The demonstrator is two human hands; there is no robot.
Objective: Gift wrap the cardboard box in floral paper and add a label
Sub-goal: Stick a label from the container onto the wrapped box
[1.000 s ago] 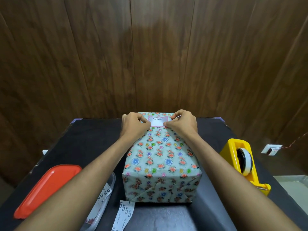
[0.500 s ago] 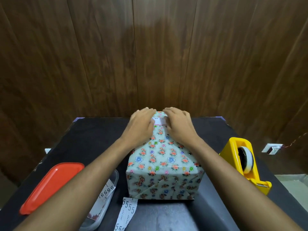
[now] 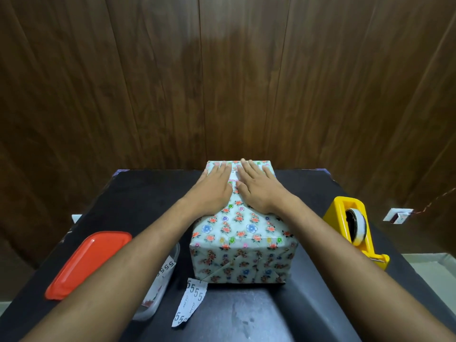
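Box: the box (image 3: 240, 233) sits in the middle of the black surface (image 3: 138, 193), fully covered in floral paper, its near end folded shut in neat triangles, so the wrapping looks done.
Label: a small white label (image 3: 234, 176) lies on the far part of the box top; only a strip shows between the two hands, so I cannot read it.
Left hand: the left hand (image 3: 214, 187) lies flat on the box top, grip wide, fingers straight, holding nothing; it looks to be pressing the label's left side down.
Right hand: the right hand (image 3: 257, 185) mirrors it on the other side, flat and spread, likely smoothing the label so it sticks evenly.
Tape dispenser: a yellow tape dispenser (image 3: 355, 228) stands well to the right, within reach but untouched.
Red lid: a red lid (image 3: 88, 262) rests on the left, beside a clear tub (image 3: 158, 294) partly hidden under the forearm.
Paper strip: a strip printed with fives (image 3: 190, 302) lies just in front of the box, probably sticker backing.
Stage: judging by this, only firming the label remains.
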